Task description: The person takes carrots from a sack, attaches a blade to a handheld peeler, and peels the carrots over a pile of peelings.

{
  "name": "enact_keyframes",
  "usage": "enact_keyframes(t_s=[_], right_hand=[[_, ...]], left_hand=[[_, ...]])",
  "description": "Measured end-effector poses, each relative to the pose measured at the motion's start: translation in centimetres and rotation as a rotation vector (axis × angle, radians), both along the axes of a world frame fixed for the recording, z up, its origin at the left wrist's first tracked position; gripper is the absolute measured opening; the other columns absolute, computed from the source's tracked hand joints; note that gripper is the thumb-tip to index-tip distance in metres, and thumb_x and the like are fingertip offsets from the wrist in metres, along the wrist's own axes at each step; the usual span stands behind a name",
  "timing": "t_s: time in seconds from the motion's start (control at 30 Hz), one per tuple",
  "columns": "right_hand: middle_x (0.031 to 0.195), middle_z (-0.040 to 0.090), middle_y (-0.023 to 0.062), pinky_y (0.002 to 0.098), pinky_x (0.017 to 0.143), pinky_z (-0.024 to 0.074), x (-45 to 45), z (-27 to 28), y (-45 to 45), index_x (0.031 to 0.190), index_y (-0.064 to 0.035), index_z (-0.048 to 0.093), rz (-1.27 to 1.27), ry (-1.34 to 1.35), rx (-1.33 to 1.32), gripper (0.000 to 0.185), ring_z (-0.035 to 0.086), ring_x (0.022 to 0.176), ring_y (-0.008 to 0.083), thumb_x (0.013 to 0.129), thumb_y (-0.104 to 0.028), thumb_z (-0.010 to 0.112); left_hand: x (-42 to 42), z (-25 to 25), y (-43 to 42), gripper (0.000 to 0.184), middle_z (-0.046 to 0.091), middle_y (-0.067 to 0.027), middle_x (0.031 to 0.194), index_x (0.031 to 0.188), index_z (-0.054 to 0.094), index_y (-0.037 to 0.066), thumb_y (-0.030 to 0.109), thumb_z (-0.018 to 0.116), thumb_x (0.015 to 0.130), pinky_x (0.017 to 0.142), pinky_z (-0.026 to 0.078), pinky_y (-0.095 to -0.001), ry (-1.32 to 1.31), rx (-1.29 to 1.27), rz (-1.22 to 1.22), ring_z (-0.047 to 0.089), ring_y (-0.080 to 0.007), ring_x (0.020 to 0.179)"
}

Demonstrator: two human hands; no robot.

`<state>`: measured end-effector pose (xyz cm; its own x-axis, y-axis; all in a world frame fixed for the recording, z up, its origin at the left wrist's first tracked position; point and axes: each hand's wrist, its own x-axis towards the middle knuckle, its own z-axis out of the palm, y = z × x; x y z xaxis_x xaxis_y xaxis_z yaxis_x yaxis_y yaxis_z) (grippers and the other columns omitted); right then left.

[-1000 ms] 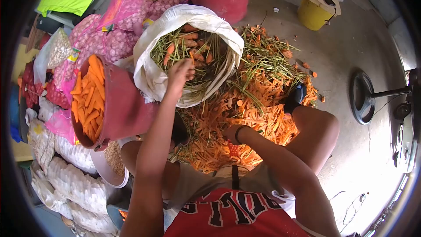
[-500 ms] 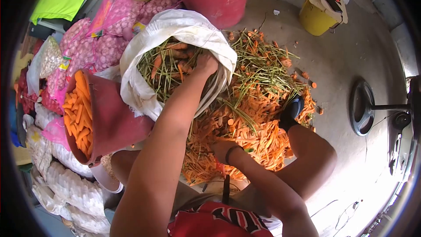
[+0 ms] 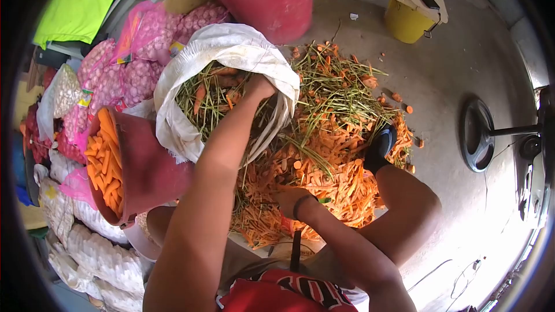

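Note:
Inside the mouth of a white woven sack [image 3: 199,37], my left hand [image 3: 260,85] reaches down among unpeeled carrots [image 3: 200,97] and green stalks. Its fingers are out of sight against the contents. My right hand [image 3: 289,199] is closed low over a heap of orange carrot peelings [image 3: 341,190]. A bit of red and a bit of green show close to it, but what it grips is too unclear to name. Left of the sack, a tilted red bucket [image 3: 147,164] holds peeled carrots [image 3: 105,164].
Cut stalks and carrot ends [image 3: 332,84] lie beyond the peelings. Pink net bags of garlic [image 3: 113,72] are piled on the left. A large red tub [image 3: 260,6] and a yellow bucket [image 3: 404,20] stand at the back. A black round-based stand [image 3: 477,133] is at right.
The view has shifted slightly, so the scene sits a little further left. My left hand stays in the sack and my right hand stays low over the peelings.

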<state>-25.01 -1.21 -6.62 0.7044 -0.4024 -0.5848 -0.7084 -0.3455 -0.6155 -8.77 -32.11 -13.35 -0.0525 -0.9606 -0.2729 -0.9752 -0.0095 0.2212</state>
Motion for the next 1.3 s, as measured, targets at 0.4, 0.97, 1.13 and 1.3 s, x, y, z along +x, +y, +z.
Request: enact_keyframes(t_s=[0.4, 0.97, 1.13, 1.3], right_hand=[[0.122, 0.062, 0.0183, 0.0450, 0.086, 0.0530, -0.5, 3.9, -1.9, 0.137, -0.0118, 0.050, 0.102, 0.109, -0.021, 0.047, 0.062, 0.107, 0.0335, 0.089, -0.009, 0.051], [0.087, 0.068, 0.0218, 0.0471, 0.071, 0.0533, -0.1, 9.5, 3.8, 0.109, -0.0068, 0.063, -0.548, -0.345, -0.558, 0.027, 0.066, 0.081, 0.0399, 0.085, -0.020, 0.059], [0.087, 0.067, 0.0228, 0.0474, 0.072, 0.0530, 0.4, 9.9, 4.6, 0.105, -0.0050, 0.063, -0.485, -0.332, -0.570, 0.026, 0.065, 0.081, 0.0403, 0.084, -0.019, 0.060], [0.086, 0.067, 0.0225, 0.0475, 0.072, 0.0525, 0.9, 9.0, 4.6, 0.106, -0.0047, 0.061, -0.501, -0.252, -0.529, 0.030, 0.065, 0.081, 0.0403, 0.082, -0.024, 0.064]], left_hand=[[10.8, 17.5, 22.1, 0.045, 0.061, -0.0086, 0.113, 0.127, 0.050, 0.001, 0.020, 0.064, 0.090, 0.077, 0.055, -0.0334, 1.478, 0.310, 0.584, 0.062, -0.0213, 0.097], [4.2, 14.2, 38.6, 0.043, 0.067, -0.0090, 0.103, 0.115, 0.061, -0.005, 0.030, 0.065, 0.091, 0.083, 0.048, -0.0286, 0.919, -0.273, 0.227, 0.063, -0.0154, 0.087], [2.2, 16.4, 39.7, 0.038, 0.070, -0.0129, 0.084, 0.101, 0.069, -0.002, 0.033, 0.071, 0.085, 0.070, 0.050, -0.0306, 1.009, -0.240, 0.248, 0.065, -0.0155, 0.074], [2.5, 15.9, 40.3, 0.038, 0.070, -0.0101, 0.084, 0.102, 0.069, -0.001, 0.032, 0.072, 0.085, 0.068, 0.049, -0.0281, 0.960, -0.309, 0.157, 0.062, -0.0118, 0.074]])
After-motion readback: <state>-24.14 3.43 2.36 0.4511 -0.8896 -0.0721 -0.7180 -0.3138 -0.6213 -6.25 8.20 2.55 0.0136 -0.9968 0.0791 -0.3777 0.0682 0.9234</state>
